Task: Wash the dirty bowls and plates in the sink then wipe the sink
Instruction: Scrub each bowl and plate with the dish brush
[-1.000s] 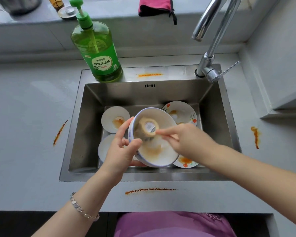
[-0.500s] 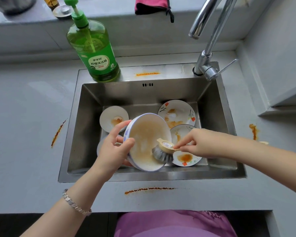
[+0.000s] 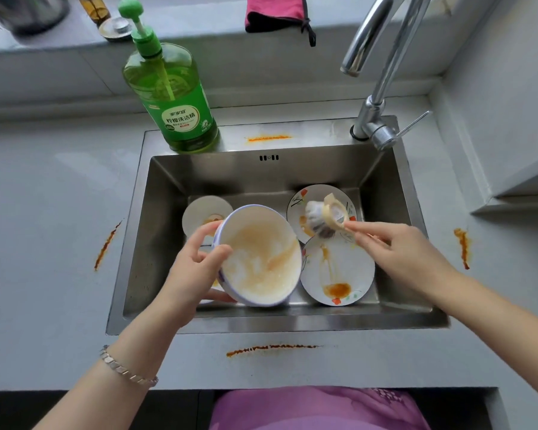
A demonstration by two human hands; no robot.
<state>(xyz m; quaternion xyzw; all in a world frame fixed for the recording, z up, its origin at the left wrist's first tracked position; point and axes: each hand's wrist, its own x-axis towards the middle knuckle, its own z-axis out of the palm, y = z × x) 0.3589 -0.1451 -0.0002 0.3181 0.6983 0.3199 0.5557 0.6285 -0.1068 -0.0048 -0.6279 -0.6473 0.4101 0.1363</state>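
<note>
**Foamy bowl held over the sink**

The left hand grips a tilted bowl, smeared with orange foam, over the sink's left half. The right hand pinches a scrubbing brush above the rear plate. The front plate holds an orange puddle. The green bottle on the back rim reads "柠檬洗洁精".

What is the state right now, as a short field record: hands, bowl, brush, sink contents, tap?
left hand: grips the tilted bowl by its rim
right hand: pinches the scrub brush, clear of the bowl, over the rear plate
bowl: sudsy, orange smear inside
sink: front plate and small dish, both stained
tap: no water visible
counter: orange streak along the near edge
</note>
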